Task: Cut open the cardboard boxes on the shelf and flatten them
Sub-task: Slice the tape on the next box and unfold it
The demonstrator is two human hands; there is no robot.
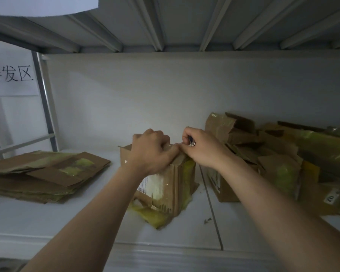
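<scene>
A small brown cardboard box (165,189) with a white label and yellow tape stands upright in the middle of the white shelf (86,218). My left hand (150,149) grips the box's top edge, fingers curled over it. My right hand (199,147) holds a small dark cutter (191,143) in its fingers, right at the top edge of the box and touching my left hand's fingertips. The cutter's blade is hidden.
A stack of flattened cardboard (43,173) lies on the shelf at the left. Several unflattened, taped boxes (273,160) are piled at the right. A small scrap (207,220) lies on the shelf. The upper shelf's underside hangs close above.
</scene>
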